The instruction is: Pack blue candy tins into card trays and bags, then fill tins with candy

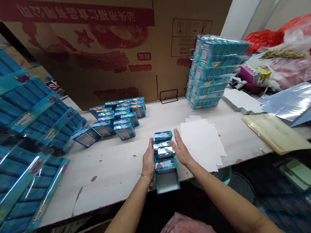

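Near the table's front edge a shallow blue tray (167,183) holds several small blue boxes (166,164) standing in a row. The tray's near end shows a bare white inside. My left hand (148,161) lies flat along the left side of the row, fingers stretched forward. On the opposite side my right hand (182,152) is open, its fingers stretched and the thumb reaching over the boxes. Both palms face inward; whether they press on the sides I cannot tell. A group of similar loose blue boxes (125,131) stands farther back on the left.
Stacks of wrapped blue packs (31,117) rise at the left, another wrapped stack (206,73) at the back right. White card sheets (203,141) lie right of my hands. Behind stands a large cardboard carton (128,60). Clear plastic sheets (294,103) lie far right.
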{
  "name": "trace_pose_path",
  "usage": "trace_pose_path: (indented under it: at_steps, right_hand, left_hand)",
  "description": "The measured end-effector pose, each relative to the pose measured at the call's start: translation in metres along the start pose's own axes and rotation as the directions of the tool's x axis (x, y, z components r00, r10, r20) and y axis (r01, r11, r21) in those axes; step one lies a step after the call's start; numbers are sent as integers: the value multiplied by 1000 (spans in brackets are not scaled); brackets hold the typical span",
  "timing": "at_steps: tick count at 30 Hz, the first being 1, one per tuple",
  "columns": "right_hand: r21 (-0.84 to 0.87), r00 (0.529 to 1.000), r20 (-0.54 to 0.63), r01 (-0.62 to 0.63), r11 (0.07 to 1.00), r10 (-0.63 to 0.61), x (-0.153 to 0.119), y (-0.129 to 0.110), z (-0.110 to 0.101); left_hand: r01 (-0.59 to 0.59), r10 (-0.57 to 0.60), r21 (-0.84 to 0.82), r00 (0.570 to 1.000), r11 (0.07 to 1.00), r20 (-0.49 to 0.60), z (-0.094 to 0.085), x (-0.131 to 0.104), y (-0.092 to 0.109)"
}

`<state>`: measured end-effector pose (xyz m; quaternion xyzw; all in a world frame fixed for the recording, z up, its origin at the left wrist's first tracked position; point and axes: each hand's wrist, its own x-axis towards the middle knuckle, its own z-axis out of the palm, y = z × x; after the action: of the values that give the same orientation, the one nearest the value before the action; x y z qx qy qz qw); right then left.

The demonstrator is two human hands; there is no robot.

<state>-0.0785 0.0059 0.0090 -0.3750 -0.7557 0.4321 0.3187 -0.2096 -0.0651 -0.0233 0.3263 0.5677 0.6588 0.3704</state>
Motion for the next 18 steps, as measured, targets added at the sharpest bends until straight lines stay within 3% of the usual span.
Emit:
trace_pose_path:
  at_steps: [2,4,6,9,11,13,15,18]
  right_hand:
    - [-323,977,100,212,922,-190,-4,-10,-4]
    - [-505,916,271,397,766,-295,-7,-19,-1]
    - [-569,868,388,489,661,-308,-6,-24,4]
    - [-522,825,482,540,660,-295,3,-27,5]
    - [-458,824,485,524,718,-291,8,-25,-2]
    - [-433,856,416,483,761,-306,7,-21,-11]
    - [-437,864,358,490,754,-353,2,-16,-18]
    - [-472,835,347,549,690,-427,-7,-11,-21]
  left_hand:
    - [-2,2,19,1000,1000,24,-7,-7,-7]
    - [-5,-2,65,994,998,112,-11,-15,-14]
    - [-23,-3,121,979,992,205,-14,-21,-19]
    - [-49,12,148,971,988,238,-15,-26,-23]
    - [-50,16,150,976,987,215,-16,-30,-24]
    - [-57,11,205,976,977,219,-17,-36,-23]
    - [-81,-1,325,969,942,247,-19,-43,-22]
    - [-130,-1,499,967,857,254,-21,-50,-23]
